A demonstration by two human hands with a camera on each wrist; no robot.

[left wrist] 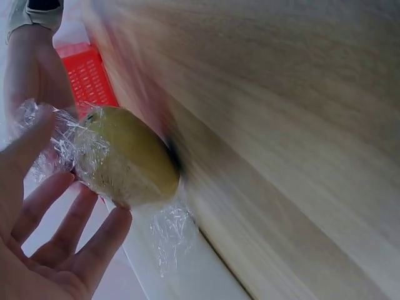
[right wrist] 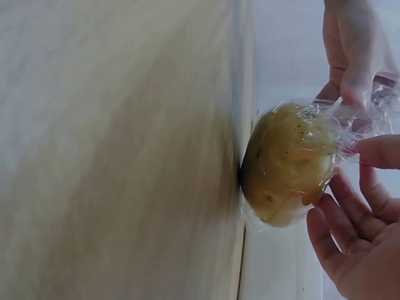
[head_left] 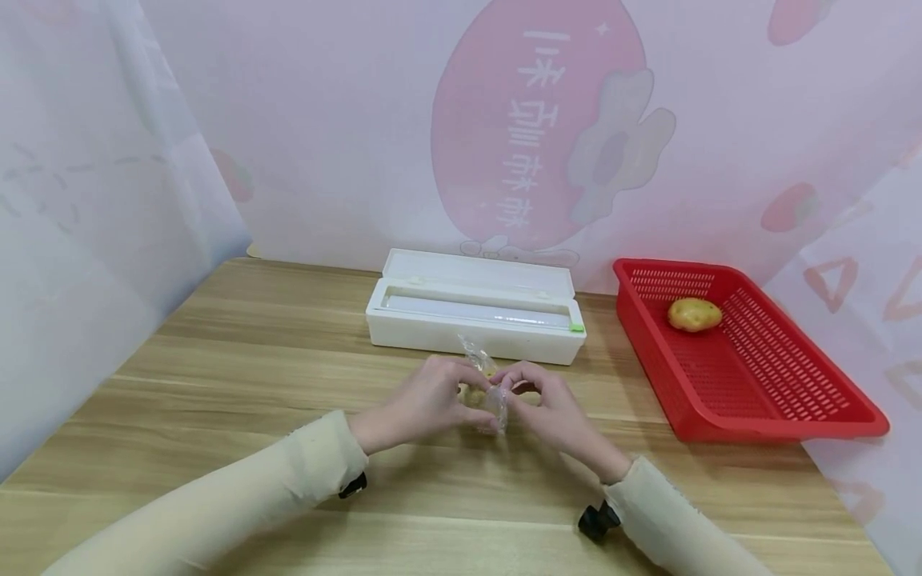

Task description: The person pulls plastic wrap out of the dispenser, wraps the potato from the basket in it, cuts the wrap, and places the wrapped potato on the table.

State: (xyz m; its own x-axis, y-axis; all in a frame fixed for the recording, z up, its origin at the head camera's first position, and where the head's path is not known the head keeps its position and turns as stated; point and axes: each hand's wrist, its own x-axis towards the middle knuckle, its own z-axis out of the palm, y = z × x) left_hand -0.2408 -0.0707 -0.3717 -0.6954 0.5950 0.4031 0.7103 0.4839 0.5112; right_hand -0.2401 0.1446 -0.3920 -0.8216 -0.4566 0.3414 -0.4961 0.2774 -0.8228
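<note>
A potato wrapped in clear cling film is between both hands, just above or on the table; contact is hard to tell. Gathered film bunches on its upper side, and a loose flap sticks out at the other end. My left hand has its thumb and fingers about the bunched film, fingertips against the potato. From the other side my right hand pinches the film between thumb and forefinger, its other fingertips near the potato's side. In the head view the hands largely hide the potato.
Behind the hands stands a white cling film box, lid raised, with a film roll inside and a green slider at its right end. At right, a red basket holds another potato. Printed cloth surrounds the wooden table.
</note>
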